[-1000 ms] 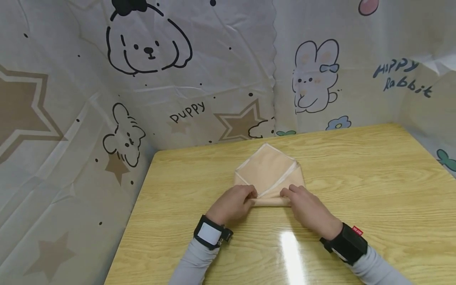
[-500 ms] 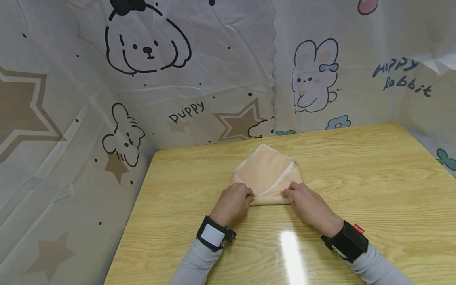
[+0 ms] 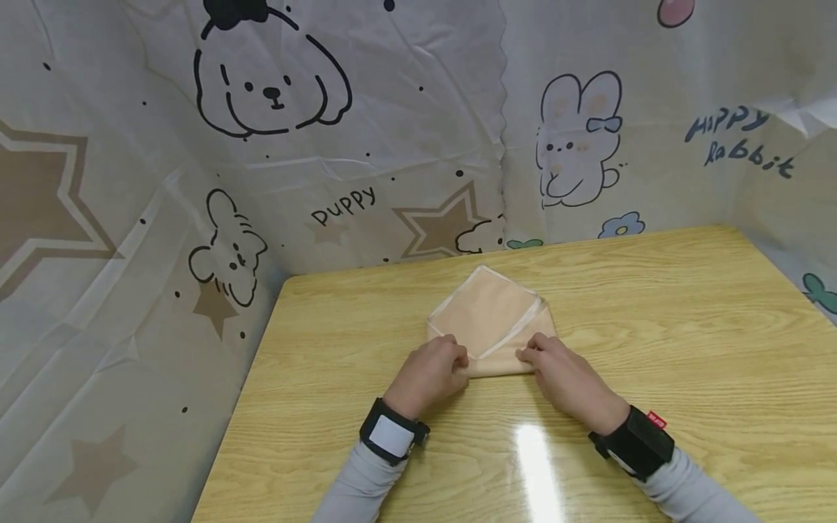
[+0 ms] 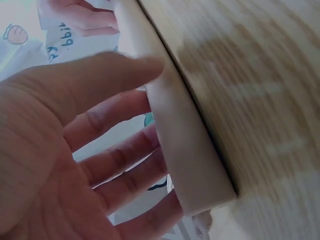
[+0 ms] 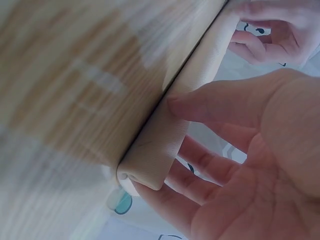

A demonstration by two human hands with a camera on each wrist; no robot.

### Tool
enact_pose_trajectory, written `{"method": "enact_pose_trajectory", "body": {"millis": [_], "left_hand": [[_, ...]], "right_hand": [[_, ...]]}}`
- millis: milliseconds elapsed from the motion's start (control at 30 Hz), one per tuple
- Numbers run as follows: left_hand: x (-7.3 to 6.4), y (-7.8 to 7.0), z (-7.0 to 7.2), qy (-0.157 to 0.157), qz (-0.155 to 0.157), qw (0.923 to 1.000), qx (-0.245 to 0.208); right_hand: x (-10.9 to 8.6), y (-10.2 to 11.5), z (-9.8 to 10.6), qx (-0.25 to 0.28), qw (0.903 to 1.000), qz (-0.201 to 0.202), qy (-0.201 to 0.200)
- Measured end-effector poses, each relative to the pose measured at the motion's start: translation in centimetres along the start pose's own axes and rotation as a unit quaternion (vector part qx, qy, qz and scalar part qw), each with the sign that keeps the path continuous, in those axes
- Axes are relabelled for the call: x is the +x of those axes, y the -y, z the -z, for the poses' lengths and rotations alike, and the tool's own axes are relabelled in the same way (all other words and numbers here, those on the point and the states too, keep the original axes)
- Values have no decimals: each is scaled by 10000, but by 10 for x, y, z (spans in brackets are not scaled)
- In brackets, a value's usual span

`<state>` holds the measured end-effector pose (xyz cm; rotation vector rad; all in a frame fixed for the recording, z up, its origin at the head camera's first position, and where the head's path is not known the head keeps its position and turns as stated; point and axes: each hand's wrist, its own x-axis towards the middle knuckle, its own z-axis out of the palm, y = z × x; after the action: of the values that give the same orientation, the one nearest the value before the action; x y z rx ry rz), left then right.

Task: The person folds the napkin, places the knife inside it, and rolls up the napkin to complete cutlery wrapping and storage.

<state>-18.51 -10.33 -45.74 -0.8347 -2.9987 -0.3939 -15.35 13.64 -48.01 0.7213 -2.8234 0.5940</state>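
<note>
A peach cloth (image 3: 487, 312) with white-edged borders lies folded into an envelope shape on the table, its pointed end away from me. Along its near side runs a thick, straight fold. My left hand (image 3: 428, 372) pinches the left end of this fold, and my right hand (image 3: 567, 376) pinches the right end. In the left wrist view the thumb lies on the near face of the fold (image 4: 175, 135), with the fingers behind it. The right wrist view has the same grip, and the cloth's rolled end (image 5: 137, 175) shows layers tucked inside.
The wood-grain table (image 3: 327, 334) extends around the cloth on every side. Behind and to the left hangs a pale sheet (image 3: 392, 131) printed with cartoon animals and stars, meeting the table's far edge. Black bands (image 3: 392, 430) are strapped round both wrists.
The cloth has shifted slightly left and its near fold looks flatter and smoother. My left hand's fingers have moved a little along the fold. The right hand has barely moved.
</note>
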Motion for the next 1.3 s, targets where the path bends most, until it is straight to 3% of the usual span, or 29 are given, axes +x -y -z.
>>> {"method": "enact_pose_trajectory", "body": {"millis": [500,867,1100,1300], "left_hand": [[3,-4,-5,-528,-659,9936,756],[-1,-8,-2,-426,-720,9938,736],[-1,-6,0,-325,-694,9944,727],[-2,-6,2,-200,-633,9955,673]], "right_hand": [[-1,0,1,-63,9998,113,127],[-1,0,7,-437,9983,337,167],[-1,-3,9,-63,9996,268,112],[0,-3,10,-65,9996,234,125]]}}
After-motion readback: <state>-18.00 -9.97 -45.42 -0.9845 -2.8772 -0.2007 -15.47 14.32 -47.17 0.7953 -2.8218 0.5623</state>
